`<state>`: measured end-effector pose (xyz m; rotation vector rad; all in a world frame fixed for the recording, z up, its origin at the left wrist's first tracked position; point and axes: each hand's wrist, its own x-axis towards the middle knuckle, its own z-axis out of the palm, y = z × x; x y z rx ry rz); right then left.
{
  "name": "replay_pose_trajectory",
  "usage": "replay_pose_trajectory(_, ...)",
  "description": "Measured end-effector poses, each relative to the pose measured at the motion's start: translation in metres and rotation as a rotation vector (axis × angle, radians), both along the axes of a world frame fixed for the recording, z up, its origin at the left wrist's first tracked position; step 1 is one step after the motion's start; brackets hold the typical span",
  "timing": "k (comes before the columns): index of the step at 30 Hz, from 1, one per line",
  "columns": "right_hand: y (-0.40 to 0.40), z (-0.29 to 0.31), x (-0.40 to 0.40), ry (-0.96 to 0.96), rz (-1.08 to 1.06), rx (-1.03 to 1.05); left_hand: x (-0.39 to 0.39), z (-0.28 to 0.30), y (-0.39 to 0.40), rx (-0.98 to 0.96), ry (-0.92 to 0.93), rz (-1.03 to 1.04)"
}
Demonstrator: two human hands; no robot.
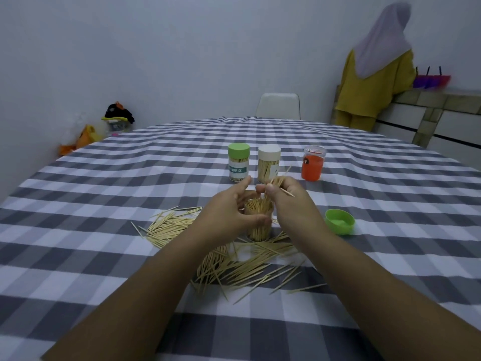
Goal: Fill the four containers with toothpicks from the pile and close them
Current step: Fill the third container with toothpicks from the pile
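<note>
Forearms reach over a pile (234, 264) of toothpicks on the checked desk (78, 230).

Head view: the loose pile lies nearest, spread around an open jar (257, 230) packed with upright toothpicks. The left hand (229, 212) holds the jar, fingers (260, 219) curled round its side. The right hand (289, 201) pinches a bunch (277, 182) of toothpicks above the jar's mouth. A green lid (339, 221) lies upturned to the right. Behind stand a green-capped jar (239, 162) and a white-capped jar (269, 164), both full and closed, and an orange jar (313, 163) apart to the right. A person in yellow (374, 82) stands far right beside a white chair (278, 106).
</note>
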<state>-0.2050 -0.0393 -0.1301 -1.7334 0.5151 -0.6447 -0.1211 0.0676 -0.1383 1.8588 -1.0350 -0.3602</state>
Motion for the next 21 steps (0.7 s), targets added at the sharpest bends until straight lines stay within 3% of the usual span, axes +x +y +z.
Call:
replay_pose_trajectory(5,-0.002,0.004,-0.001,0.029,0.041,0.071,-0.001,0.002,0.000,0.003,-0.013,0.004)
replay_pose_trajectory(14,-0.002,-0.003,-0.002,0.236,0.185,-0.009,0.003,-0.001,0.001,0.003,-0.047,-0.004)
replay_pose_trajectory(21,-0.011,0.001,-0.003,0.124,0.245,0.130,0.003,-0.001,0.002,-0.007,-0.038,-0.030)
